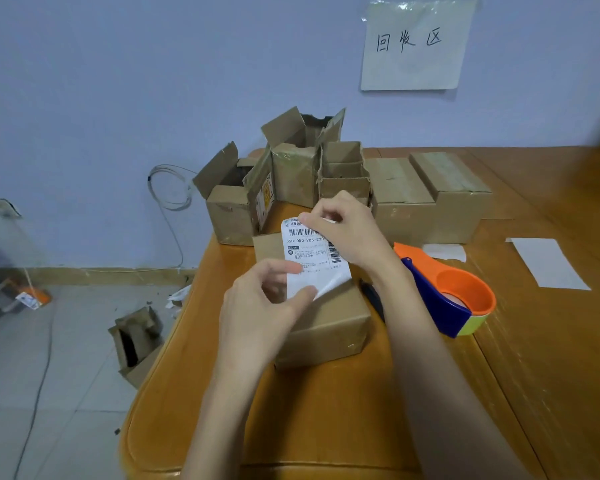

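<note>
The left hand [257, 306] pinches the lower edge and the right hand [347, 230] the top corner of the white printed shipping label [309, 254], holding it taut over the closed brown cardboard box [329, 323] on the wooden table [326, 410], probably so it lies flat.

The white rectangular paper shipping label [310, 261], printed with black barcodes and text, is held between the grips: the right grip [340, 226] pinches its far top edge, the left grip [267, 306] its near lower corner, which curls. Directly under both grips the closed brown cardboard box [329, 327] sits flat on the table [326, 410], the label over its top.
</note>
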`<state>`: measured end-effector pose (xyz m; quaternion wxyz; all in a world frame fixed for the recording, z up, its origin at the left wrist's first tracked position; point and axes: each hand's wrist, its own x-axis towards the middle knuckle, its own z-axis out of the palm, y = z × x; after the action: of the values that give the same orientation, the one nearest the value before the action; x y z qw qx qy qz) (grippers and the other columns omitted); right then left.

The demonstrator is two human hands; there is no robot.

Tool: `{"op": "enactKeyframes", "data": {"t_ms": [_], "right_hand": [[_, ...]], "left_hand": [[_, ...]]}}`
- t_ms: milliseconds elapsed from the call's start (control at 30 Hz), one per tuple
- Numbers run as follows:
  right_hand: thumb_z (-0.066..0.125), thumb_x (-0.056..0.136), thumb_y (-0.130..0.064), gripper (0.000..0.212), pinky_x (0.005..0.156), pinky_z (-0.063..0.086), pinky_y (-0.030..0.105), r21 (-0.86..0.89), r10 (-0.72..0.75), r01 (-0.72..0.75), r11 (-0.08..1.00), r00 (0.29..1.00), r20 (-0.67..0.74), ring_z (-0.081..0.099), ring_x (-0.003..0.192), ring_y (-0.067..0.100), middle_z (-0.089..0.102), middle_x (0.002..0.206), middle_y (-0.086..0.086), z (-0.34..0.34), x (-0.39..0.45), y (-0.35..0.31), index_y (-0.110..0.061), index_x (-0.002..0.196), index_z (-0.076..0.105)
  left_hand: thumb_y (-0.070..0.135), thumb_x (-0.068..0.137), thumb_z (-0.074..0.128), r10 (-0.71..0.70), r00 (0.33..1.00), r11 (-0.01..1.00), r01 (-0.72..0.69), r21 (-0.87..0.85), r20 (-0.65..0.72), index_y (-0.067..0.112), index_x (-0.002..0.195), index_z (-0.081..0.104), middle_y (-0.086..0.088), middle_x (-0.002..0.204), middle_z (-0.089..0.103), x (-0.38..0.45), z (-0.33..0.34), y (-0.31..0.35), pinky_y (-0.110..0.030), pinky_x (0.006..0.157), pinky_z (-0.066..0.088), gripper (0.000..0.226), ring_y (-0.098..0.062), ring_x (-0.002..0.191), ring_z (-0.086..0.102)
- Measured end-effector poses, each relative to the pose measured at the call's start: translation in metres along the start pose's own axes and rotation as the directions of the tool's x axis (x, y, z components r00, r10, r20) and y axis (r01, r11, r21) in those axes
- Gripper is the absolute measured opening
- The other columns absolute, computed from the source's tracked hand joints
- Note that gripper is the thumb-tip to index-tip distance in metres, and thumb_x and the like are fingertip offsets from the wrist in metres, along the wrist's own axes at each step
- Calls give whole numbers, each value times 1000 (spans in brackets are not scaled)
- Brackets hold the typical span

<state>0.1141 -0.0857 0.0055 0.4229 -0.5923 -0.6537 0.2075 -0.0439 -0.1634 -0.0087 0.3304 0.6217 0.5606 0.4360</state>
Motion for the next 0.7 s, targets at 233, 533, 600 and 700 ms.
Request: {"op": "enactKeyframes", "data": {"t_ms": [233,533,600,700], "right_hand": [[67,85,-44,27,96,41,51,-14,16,-15,1000,998,65,45,75,11,41,79,-7,15,4,4,-33,62,60],[71,83,-44,22,99,36,47,-69,-32,37,997,996,80,44,83,11,39,78,-11,24,5,9,-28,70,63],[72,80,-47,22,101,33,45,-111,-36,45,993,996,82,47,87,12,38,80,-12,25,5,9,-28,72,63],[75,75,-51,29,102,34,45,-173,-44,53,984,998,51,50,94,14,41,88,-12,24,6,12,-26,80,61]], "left_hand": [[32,75,79,-2,997,988,14,157,-73,36,98,65,19,85,60,-7,5,1,-33,76,47,28,-13,93,53],[42,83,65,90,996,823,-60,565,-26,39,113,57,16,101,51,-7,2,4,-27,74,15,31,-10,94,29],[43,86,62,88,996,802,-75,593,7,41,114,57,16,100,44,-7,3,4,-27,75,14,29,-9,94,23],[43,88,60,87,995,812,-94,576,39,43,113,56,14,106,40,-10,7,4,-24,75,11,26,-9,94,17]]}}
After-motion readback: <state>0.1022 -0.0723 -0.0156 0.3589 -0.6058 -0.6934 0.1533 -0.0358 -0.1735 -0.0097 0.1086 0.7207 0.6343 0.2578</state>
